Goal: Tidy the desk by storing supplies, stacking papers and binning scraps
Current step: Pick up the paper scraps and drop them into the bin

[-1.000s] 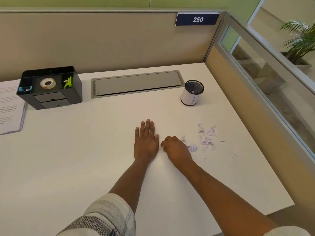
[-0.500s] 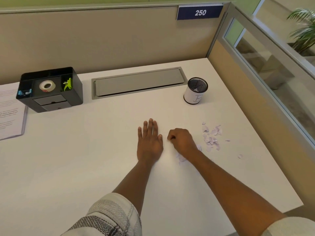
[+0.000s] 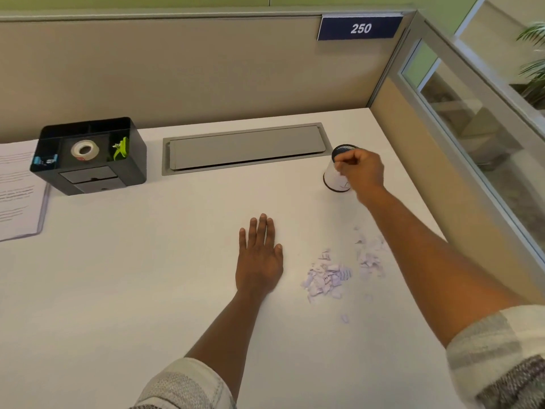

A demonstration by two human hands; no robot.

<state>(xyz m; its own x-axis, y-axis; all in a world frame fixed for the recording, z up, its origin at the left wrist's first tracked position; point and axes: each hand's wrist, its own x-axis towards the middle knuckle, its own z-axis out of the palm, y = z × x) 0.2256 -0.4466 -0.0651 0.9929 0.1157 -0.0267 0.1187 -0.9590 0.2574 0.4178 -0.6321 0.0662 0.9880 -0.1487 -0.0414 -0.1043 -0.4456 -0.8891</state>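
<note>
At the far right of the desk (image 3: 147,290), the right hand (image 3: 361,171) hangs over the small mesh cup (image 3: 336,181), fingers pinched shut. Probably on a few scraps, but I can't actually see any in there. The left hand (image 3: 259,261) lies flat, fingers spread, holding nothing. Most paper scraps (image 3: 327,278) sit in loose piles near the right edge. Risk as I see it: bits that light could flutter past the rim on release, or a knuckle could tip the cup.
</note>
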